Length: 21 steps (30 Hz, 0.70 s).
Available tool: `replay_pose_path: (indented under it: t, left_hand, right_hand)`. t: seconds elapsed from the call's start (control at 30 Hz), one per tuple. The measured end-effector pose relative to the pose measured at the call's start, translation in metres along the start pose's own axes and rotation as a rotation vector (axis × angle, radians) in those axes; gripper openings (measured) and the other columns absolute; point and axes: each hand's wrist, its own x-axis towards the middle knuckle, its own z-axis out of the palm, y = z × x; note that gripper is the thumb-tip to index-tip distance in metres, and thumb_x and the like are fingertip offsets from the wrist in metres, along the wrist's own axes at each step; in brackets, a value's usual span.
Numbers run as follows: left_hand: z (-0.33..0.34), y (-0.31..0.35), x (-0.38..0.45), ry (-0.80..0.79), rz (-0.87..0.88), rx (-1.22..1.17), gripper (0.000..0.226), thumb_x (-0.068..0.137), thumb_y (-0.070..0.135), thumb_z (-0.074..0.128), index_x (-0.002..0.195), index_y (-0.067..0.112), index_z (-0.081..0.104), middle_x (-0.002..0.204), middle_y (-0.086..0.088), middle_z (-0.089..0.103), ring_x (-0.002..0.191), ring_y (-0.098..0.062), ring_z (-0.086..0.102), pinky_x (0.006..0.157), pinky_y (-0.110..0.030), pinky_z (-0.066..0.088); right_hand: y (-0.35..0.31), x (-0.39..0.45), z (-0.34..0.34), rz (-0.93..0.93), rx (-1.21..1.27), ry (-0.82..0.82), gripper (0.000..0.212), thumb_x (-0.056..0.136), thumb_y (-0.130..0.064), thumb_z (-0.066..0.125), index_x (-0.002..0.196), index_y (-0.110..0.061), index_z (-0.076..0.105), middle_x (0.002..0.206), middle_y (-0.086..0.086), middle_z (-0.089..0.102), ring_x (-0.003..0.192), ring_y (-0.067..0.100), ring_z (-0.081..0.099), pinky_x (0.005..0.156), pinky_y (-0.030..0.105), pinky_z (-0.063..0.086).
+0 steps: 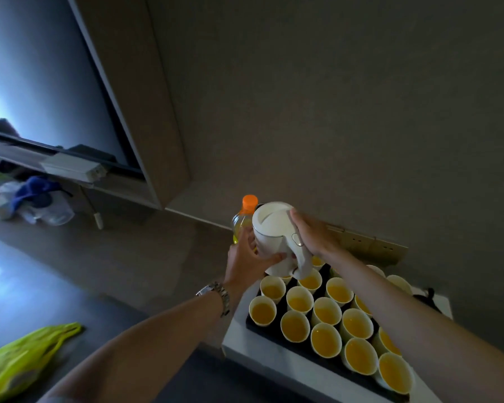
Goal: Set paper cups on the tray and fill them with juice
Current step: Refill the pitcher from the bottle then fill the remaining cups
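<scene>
Your left hand (249,254) cups the underside and side of the white plastic electric kettle (277,237), thumb curled under its body; your right hand (312,234) lies over the kettle's handle side, fingers wrapped against it, so both hands hold it tilted above the far rows; the white paper cups (326,311) stand packed on the black rectangular tray (252,322), and every one you can see into shows orange juice, so by my reading the filling is nearly or fully finished; the kettle is rigid and probably heavy when full, so keep the handle in your right hand and support beneath with the left; the cups are light, thin-walled and easy to tip, so take them low on the wall, never by the rim; just behind the kettle stands a clear juice bottle with an orange cap (245,219), close enough to knock; a lime-green plastic bag (26,359) lies well apart on the dark counter.
</scene>
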Motion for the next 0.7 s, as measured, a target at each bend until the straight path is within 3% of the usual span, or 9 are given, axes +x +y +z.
replay_pose_path:
  t: [0.1, 0.2, 0.33, 0.47, 0.57, 0.7]
  left_hand:
    - [-0.018, -0.005, -0.007, 0.023, -0.016, 0.032, 0.095, 0.053, 0.046, 0.100, 0.135, 0.037, 0.053, 0.116, 0.020, 0.071, 0.106, 0.009, 0.065, 0.089, -0.021, 0.059]
    - [-0.035, -0.012, -0.013, 0.037, -0.036, 0.070, 0.094, 0.049, 0.052, 0.100, 0.129, 0.032, 0.055, 0.116, 0.019, 0.071, 0.107, 0.007, 0.066, 0.091, -0.028, 0.060]
    - [-0.054, -0.023, -0.019, 0.031, -0.053, 0.123, 0.095, 0.051, 0.051, 0.100, 0.132, 0.032, 0.053, 0.118, 0.019, 0.070, 0.107, 0.007, 0.066, 0.091, -0.025, 0.060]
    - [-0.071, -0.035, -0.023, -0.006, -0.067, 0.185, 0.096, 0.055, 0.049, 0.098, 0.136, 0.031, 0.050, 0.120, 0.020, 0.067, 0.104, 0.010, 0.064, 0.090, -0.022, 0.059]
    - [-0.082, -0.045, -0.023, -0.033, -0.080, 0.237, 0.098, 0.057, 0.049, 0.097, 0.139, 0.033, 0.046, 0.120, 0.021, 0.065, 0.106, 0.008, 0.062, 0.092, -0.022, 0.058]
    - [-0.096, -0.066, -0.021, -0.067, -0.094, 0.312, 0.095, 0.059, 0.049, 0.096, 0.137, 0.034, 0.044, 0.115, 0.021, 0.062, 0.102, 0.001, 0.061, 0.086, -0.022, 0.059]
  right_hand:
    - [-0.001, -0.001, 0.017, -0.034, -0.041, 0.003, 0.056, 0.106, -0.054, 0.031, 0.075, -0.015, 0.057, 0.078, 0.002, 0.065, 0.081, 0.023, 0.062, 0.079, 0.043, 0.048]
    - [-0.005, -0.003, 0.035, -0.056, -0.048, -0.016, 0.058, 0.106, -0.054, 0.031, 0.068, -0.015, 0.053, 0.069, 0.001, 0.062, 0.074, 0.023, 0.061, 0.072, 0.041, 0.046]
    - [-0.005, -0.006, 0.057, -0.048, -0.036, -0.055, 0.060, 0.105, -0.055, 0.032, 0.067, -0.015, 0.055, 0.064, -0.002, 0.062, 0.067, 0.016, 0.060, 0.065, 0.037, 0.042]
    - [-0.003, -0.006, 0.077, -0.006, -0.024, -0.119, 0.054, 0.106, -0.052, 0.031, 0.096, -0.015, 0.069, 0.087, 0.001, 0.070, 0.085, 0.018, 0.064, 0.071, 0.031, 0.046]
    - [0.001, -0.007, 0.096, 0.021, 0.017, -0.145, 0.049, 0.104, -0.055, 0.031, 0.112, -0.023, 0.067, 0.101, -0.002, 0.069, 0.095, 0.017, 0.062, 0.080, 0.032, 0.048]
    - [0.004, -0.006, 0.121, 0.052, 0.107, -0.190, 0.043, 0.107, -0.045, 0.033, 0.122, -0.018, 0.064, 0.107, 0.000, 0.064, 0.103, 0.019, 0.058, 0.084, 0.031, 0.041]
